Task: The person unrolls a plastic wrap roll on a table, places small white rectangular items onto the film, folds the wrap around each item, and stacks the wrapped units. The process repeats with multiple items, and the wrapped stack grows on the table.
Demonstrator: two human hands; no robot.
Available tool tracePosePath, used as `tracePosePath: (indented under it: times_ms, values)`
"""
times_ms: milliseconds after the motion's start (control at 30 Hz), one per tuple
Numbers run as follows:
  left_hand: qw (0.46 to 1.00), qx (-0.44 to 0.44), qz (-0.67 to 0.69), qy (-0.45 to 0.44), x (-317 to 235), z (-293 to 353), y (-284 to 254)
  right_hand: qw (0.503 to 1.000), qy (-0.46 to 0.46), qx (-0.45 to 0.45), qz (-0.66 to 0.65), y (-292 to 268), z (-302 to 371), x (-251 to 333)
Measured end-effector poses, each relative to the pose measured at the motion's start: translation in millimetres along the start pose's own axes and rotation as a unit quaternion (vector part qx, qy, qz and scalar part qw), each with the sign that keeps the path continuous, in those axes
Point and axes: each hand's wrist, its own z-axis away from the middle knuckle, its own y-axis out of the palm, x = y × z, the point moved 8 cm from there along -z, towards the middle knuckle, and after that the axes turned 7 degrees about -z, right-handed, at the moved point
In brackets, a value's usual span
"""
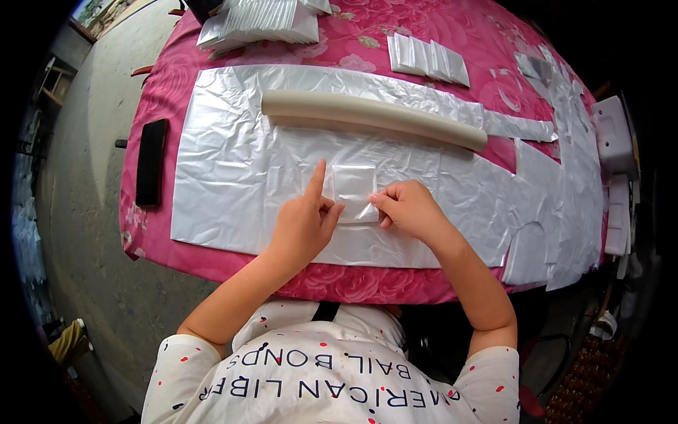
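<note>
A small folded square of clear plastic film (353, 185) lies in front of me on a large silvery plastic sheet (219, 169). My right hand (406, 206) pinches the square's right edge between thumb and fingers. At the left edge is my left hand (302, 220), its index finger stretched forward and its thumb apart, the thumb tip touching the square's lower left side. The other fingers of that hand are curled and partly hidden. Beyond both hands, a long beige tube (374, 116) rests across the sheet.
A pink floral tablecloth (339, 284) covers the table. To the left lies a black phone (151, 162). Stacks of folded plastic squares (268, 22) and a smaller row of packets (428, 60) sit at the far side. Cut plastic pieces (575, 184) spread along the right.
</note>
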Motion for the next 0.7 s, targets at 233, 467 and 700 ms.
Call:
tracePosePath:
  times_ms: [233, 467, 700]
  values:
    - [0.996, 0.053, 0.034, -0.061, 4.2, -9.8, 0.2, 1.0, 0.004, -0.014, 0.001, 0.8, -3.4, -1.7]
    - [0.94, -0.056, -0.203, 0.268, -51.2, 9.2, 5.6, 1.0, 0.018, 0.011, 0.004, 0.6, -11.1, -2.3]
    - [0.937, 0.02, -0.289, 0.196, -41.4, 2.1, 46.0, 0.999, 0.023, 0.012, -0.02, 1.3, -14.5, -3.6]
